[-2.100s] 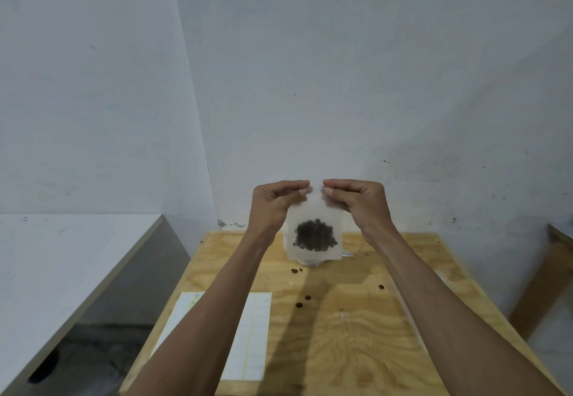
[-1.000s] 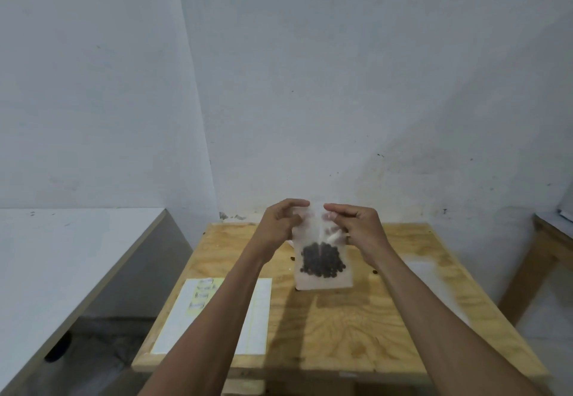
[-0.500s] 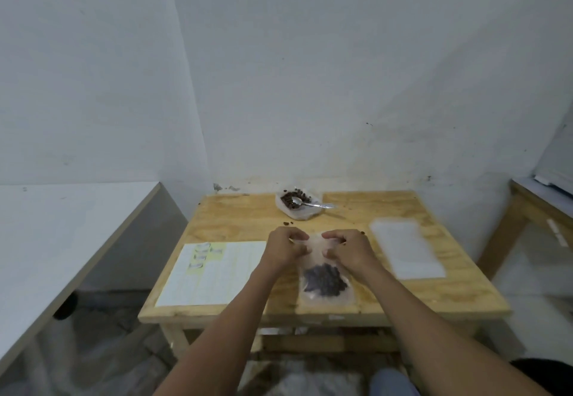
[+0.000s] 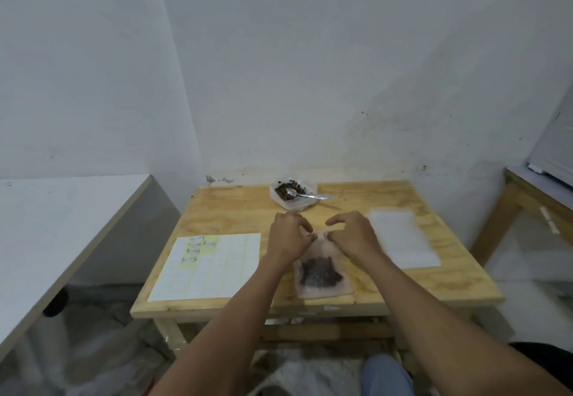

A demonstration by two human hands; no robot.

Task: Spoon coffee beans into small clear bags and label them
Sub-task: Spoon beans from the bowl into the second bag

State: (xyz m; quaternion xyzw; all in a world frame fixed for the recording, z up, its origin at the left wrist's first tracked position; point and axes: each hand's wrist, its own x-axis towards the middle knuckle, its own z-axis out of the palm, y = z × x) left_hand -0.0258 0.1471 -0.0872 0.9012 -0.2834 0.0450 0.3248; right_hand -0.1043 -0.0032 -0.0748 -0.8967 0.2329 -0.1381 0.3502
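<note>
Risk: the filled bag [image 4: 322, 273] lies flat on the surface [image 4: 235, 209], near its front edge. If its top is not fully sealed, beans may spill; a nudge could send it off that edge.

Left hand [image 4: 286, 236] and right hand [image 4: 352, 233]: fingers curled at the bag's top; whether they pinch it cannot be told.

Count: one filled bag; one bean dish [image 4: 290, 195] with one spoon [image 4: 305, 194], beyond the bag; one label sheet [image 4: 210, 267] to its left; one pale stack [image 4: 401, 237], count unreadable, to its right.

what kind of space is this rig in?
Looks like a bare makeshift packing corner, not a kitchen: plain white walls, a raw plywood table, a label sheet and a dish of coffee beans with a spoon.
</note>
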